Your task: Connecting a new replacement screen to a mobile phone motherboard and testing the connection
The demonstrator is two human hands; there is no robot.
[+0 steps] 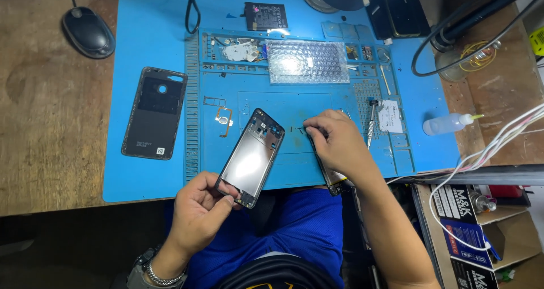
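My left hand [199,205] grips the near end of a phone mid-frame [250,156], a dark rim with a shiny metal plate, lying tilted on the blue repair mat [141,39]. My right hand [335,143] rests on the mat to its right, fingertips pinching near a small dark part [297,130]. Under that hand lies a thin dark phone screen [330,180], mostly hidden, its near end sticking out past the mat edge.
A black phone back cover [154,112] lies on the mat's left. A bubble-wrap pouch [306,61], a battery [266,16], a screwdriver [372,120], a paper note [390,116], a squeeze bottle [449,123] and a mouse [88,32] lie around. Cables hang at right.
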